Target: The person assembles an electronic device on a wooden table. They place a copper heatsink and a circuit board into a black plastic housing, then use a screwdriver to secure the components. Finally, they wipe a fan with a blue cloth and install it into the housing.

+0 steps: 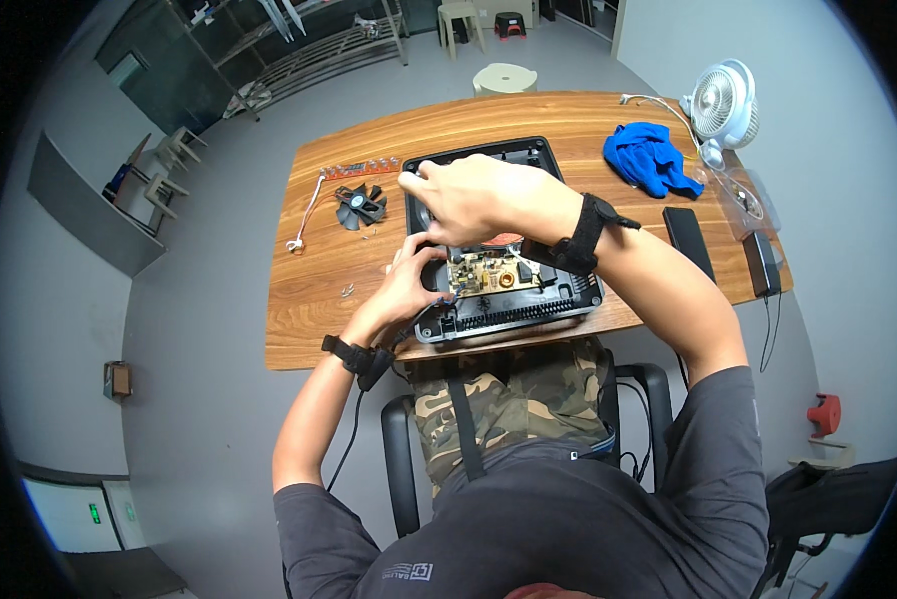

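Observation:
The black base of an opened induction cooker (558,299) lies on the wooden table in front of me. A tan circuit board (488,275) with small components and a ring-shaped coil sits inside it. My right hand (473,200) is over the base's left part, fingers curled down; what they hold, if anything, is hidden beneath the hand. At the base's left edge my left hand (409,280) grips the side, thumb beside the circuit board and fingertips close to the right hand's. My right forearm hides part of the base, where a reddish round part shows only slightly.
Left of the base lie a black fan rotor (360,206), a narrow red circuit strip (364,168) with a white-plugged cable, and several small screws (348,291). To the right are a blue cloth (650,160), a white desk fan (723,105), a black box (688,243) and a black adapter (761,264).

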`<state>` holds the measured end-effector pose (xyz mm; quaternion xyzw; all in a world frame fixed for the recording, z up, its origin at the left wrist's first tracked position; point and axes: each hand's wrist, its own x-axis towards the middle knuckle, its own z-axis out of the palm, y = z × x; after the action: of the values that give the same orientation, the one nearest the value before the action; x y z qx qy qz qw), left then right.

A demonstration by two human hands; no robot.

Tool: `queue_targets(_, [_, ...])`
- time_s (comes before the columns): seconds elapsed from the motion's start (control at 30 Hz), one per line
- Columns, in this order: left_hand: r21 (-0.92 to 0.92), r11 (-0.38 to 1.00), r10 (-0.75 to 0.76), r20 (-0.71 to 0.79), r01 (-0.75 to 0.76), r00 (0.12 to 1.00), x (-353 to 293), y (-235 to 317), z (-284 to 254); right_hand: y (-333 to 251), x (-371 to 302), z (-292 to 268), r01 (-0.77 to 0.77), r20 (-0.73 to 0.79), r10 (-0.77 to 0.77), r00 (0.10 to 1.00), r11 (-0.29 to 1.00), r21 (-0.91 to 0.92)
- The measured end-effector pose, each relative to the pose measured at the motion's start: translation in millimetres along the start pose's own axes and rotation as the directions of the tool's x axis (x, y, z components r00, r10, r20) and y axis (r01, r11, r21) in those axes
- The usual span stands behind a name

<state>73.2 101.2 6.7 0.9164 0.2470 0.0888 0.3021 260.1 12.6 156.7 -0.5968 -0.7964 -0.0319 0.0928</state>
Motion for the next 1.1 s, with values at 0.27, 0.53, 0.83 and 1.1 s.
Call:
queue_targets(0.27, [0.005,0.999,0.043,-0.021,-0.042,0.999,2,-7,4,7,8,5,0.005,0.093,-0.010,0.996,0.999,0.052])
queue_targets(0.53, [-0.013,1.000,0.021,-0.020,-0.022,1.000,1,-1,2,15,1,7,0.096,0.022,-0.097,0.995,0.994,0.050])
queue_targets(0.83, [-0.007,1.000,-0.012,-0.010,0.012,1.000,0,-6,3,-5,6,-7,-0.045,0.189,0.048,0.981,0.999,-0.019])
queue_targets(1.1, [-0.035,0.999,0.026,-0.034,-0.027,0.999,2,-10,6,6,-2,0,0.094,0.069,-0.099,0.993,0.993,0.073])
